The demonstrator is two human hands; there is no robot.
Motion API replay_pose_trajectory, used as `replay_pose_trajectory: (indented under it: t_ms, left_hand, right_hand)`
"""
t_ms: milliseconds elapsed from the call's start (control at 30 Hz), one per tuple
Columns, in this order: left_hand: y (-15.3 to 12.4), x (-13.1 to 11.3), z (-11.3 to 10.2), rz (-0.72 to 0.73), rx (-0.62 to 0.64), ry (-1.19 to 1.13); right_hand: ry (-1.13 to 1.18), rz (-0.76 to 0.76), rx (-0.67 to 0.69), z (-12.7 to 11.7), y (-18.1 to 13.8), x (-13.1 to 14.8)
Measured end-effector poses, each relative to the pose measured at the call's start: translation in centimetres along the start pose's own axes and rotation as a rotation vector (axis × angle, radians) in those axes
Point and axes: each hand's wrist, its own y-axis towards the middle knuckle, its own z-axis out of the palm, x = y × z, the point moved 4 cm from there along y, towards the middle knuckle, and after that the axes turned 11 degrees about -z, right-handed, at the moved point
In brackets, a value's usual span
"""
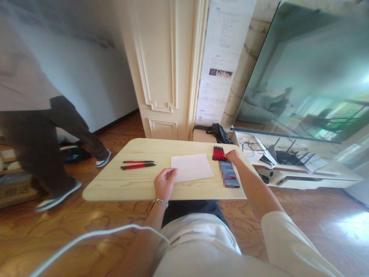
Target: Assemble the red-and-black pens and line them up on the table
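Observation:
My left hand [164,183], with a bracelet on the wrist, rests at the near left corner of a white sheet of paper [192,167] on the small wooden table [115,184]; its fingers are curled on the paper's edge. Farther back, my right hand [232,155] reaches to a row of several red and black pens [218,153] at the table's far right and touches them with closed fingers. Nearer than those pens lies a blurred dark flat pack [229,174]. Three more red and black pens [137,164] lie on the left part of the table.
Another person in dark trousers and sneakers [43,138] walks on the wood floor at the left. A cream panelled door [161,69] stands behind the table. A large TV [305,73] leans on a low stand with cables and a router [288,157] at the right. A black bag [219,132] lies beyond the table.

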Motion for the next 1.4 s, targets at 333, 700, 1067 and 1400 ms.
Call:
replay_pose_trajectory:
  t_ms: [333,700,1067,1400]
  left_hand:
    - [0.1,0.0,0.0,-0.025,0.002,-0.01]
    - [0.2,0.2,-1.6,0.035,0.051,0.141]
    - [7.0,0.1,-10.4,0.163,-0.089,0.794]
    - [11.4,1.7,-11.7,0.109,0.035,1.051]
  right_hand:
    - [0.052,0.094,0.087,0.0,-0.4,0.1]
    - [0.401,-0.285,-0.197,0.1,-11.4,10.7]
    - [0.579,-0.3,-0.128,4.0,-18.3,14.8]
    - [0.591,-0.27,-0.138,3.8,-18.5,14.8]
